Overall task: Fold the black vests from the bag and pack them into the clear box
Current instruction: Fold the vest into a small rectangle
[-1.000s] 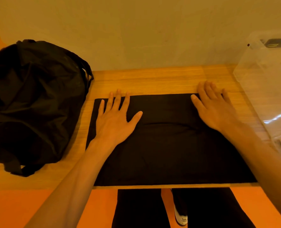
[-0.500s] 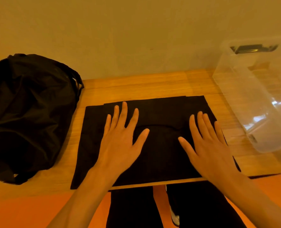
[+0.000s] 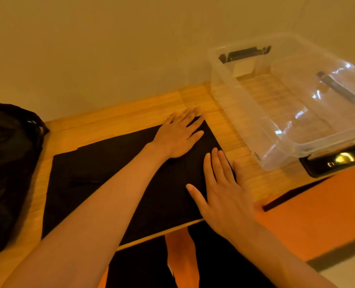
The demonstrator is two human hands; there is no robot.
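My left hand (image 3: pixel 178 137) lies palm down, fingers straight and slightly spread, on the far right corner of the black vest (image 3: pixel 110 179), fingertips at the cloth's far edge. My right hand (image 3: pixel 224 196) is flat too, fingers straight and close together. It presses the vest's right edge nearer to me, and the little finger lies over the wood just beside it. Neither hand grips anything.

I count one vest, spread flat on the wooden table (image 3: pixel 120 117) and reaching its near edge. One black bag (image 3: pixel 8 167) sits to the left of the vest, and one clear box (image 3: pixel 297 148) stands to the right, apart from the cloth. Two dark handles show on the box, and the wood shows through its bottom.

My left forearm crosses and covers the vest's middle, and black on black makes its folds hard to read. The picture's edges cut off the bag and the box. Something dark and glossy (image 3: pixel 336 162) lies at the box's near corner, but I cannot make out what it is.
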